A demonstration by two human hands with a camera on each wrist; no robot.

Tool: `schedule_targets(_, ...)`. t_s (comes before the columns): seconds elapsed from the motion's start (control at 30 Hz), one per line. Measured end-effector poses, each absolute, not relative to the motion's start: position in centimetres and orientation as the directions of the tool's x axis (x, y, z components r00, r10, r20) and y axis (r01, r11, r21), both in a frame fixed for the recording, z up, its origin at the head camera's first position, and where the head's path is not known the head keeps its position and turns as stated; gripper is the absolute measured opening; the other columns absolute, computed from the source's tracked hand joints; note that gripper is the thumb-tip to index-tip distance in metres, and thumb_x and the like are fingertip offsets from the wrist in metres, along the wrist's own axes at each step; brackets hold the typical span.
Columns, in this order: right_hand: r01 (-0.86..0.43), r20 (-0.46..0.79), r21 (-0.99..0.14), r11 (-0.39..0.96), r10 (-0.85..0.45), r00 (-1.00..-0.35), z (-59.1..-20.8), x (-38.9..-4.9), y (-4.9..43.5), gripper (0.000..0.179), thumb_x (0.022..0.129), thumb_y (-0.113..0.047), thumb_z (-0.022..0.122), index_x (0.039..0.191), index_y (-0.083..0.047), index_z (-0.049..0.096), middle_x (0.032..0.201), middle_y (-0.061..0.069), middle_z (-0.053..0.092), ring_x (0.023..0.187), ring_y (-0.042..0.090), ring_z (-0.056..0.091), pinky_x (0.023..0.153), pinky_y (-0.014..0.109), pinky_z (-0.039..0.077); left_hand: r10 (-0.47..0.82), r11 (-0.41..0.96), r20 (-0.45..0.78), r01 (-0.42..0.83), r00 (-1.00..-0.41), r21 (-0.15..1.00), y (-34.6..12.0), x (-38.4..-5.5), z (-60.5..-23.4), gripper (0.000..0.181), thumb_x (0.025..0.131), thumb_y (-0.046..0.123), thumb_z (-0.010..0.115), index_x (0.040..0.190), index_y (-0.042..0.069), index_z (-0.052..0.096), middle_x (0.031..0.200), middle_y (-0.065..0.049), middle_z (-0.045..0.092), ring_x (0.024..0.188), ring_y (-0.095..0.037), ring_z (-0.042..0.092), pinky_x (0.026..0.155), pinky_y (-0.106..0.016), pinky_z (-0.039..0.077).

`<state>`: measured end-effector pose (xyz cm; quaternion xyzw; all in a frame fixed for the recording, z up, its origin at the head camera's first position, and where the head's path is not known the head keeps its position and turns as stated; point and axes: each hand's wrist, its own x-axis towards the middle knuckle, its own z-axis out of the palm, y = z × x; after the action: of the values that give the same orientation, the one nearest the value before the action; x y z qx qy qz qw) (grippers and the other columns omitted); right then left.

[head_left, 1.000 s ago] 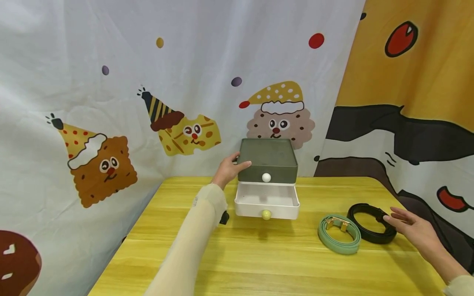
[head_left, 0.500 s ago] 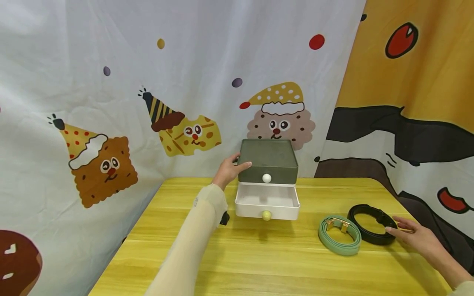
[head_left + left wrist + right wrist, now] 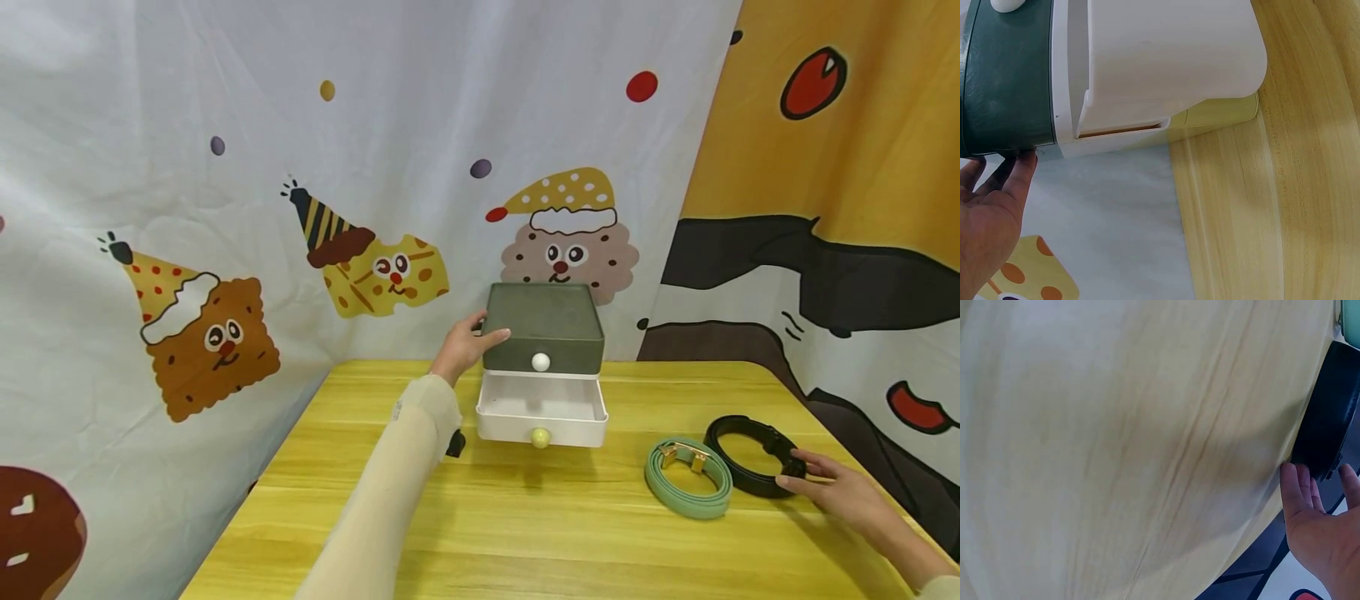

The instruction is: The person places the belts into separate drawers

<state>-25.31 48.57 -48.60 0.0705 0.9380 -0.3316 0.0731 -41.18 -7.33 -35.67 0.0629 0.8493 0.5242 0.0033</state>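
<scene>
A small drawer unit with a dark green upper part stands at the table's far edge. Its lower white drawer, with a yellow-green knob, is pulled out and bare inside. My left hand steadies the unit's left side, thumb along the top edge; in the left wrist view its fingers touch the green wall. At the right lies a coiled black belt, and my right hand holds its near right end between thumb and fingers. Beside it is a coiled mint-green belt with a gold buckle.
The yellow wood-grain table ends close behind the drawer unit. A cloth backdrop with cartoon prints hangs behind it and along the sides. The mint-green belt lies against the black one on its left.
My right hand has come down and left from above the black belt's right side onto its end. The left hand, drawer unit and mint-green belt have stayed put.
</scene>
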Motion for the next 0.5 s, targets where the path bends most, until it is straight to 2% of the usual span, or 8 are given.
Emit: schedule_targets(0.5, 0.172, -0.177, -0.629, 0.758, 0.076, -0.981, -48.69, -25.14, 48.08, 0.098, 0.091, -0.059, 0.063, 0.15, 0.01, 0.027, 0.145, 0.048, 0.018, 0.125, 0.066, 0.029, 0.089, 0.066, 0.042, 0.109, 0.445, 0.057, 0.1, -0.992, 0.89, -7.27, -41.42, -35.76, 0.083, 0.088, 0.051, 0.072, 0.156, 0.02, 0.035, 0.157, -0.006, 0.036, 0.142, -0.028, 0.036, 0.111, -0.047, 0.037)
